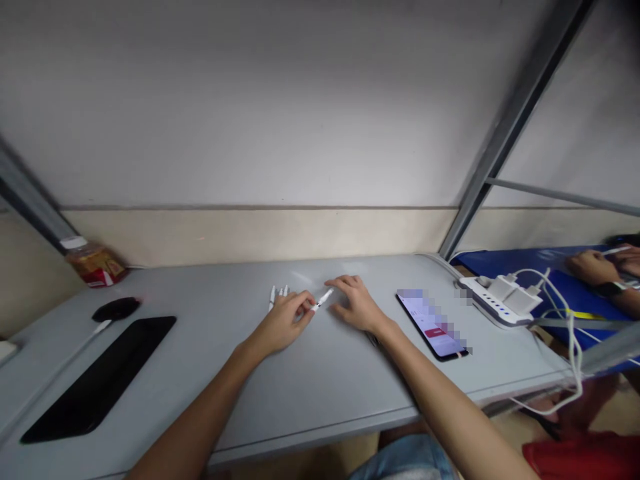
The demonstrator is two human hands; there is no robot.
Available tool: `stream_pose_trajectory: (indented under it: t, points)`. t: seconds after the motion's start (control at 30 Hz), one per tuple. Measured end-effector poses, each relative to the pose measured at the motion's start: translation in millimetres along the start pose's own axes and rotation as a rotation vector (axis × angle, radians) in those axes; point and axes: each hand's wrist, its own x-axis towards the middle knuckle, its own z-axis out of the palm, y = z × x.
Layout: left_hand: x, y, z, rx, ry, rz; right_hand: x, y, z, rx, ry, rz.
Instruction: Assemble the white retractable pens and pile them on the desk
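My left hand [284, 321] rests on the grey table [320, 393] with its fingers closed in a pinch on a small white pen-like piece [324, 298]. My right hand [356, 305] lies just right of it, fingers curled, touching the other end of the same white piece. A few more white pieces [278, 293] lie on the table just behind my left hand.
A lit phone [433, 325] lies to the right. A white power strip [500, 300] with chargers and cables sits at the table's right edge. A black pad [100, 377], a black mouse [116, 309] and a jar [95, 263] are at left. Another person's hand [595, 267] is far right.
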Motion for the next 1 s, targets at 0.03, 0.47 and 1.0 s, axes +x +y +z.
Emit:
stream_pose_trajectory:
  t: [0.03,0.47,1.0]
  points:
    - [0,0,-0.6,-0.042,0.004,-0.001,0,-2,-1,0.013,-0.016,-0.026]
    - [2,-12,-1.1,0.274,0.092,0.108,6,-3,-7,0.638,-0.192,0.337]
    - [2,-22,9.5,0.011,0.030,-0.089,5,-6,-6,0.349,0.036,0.016]
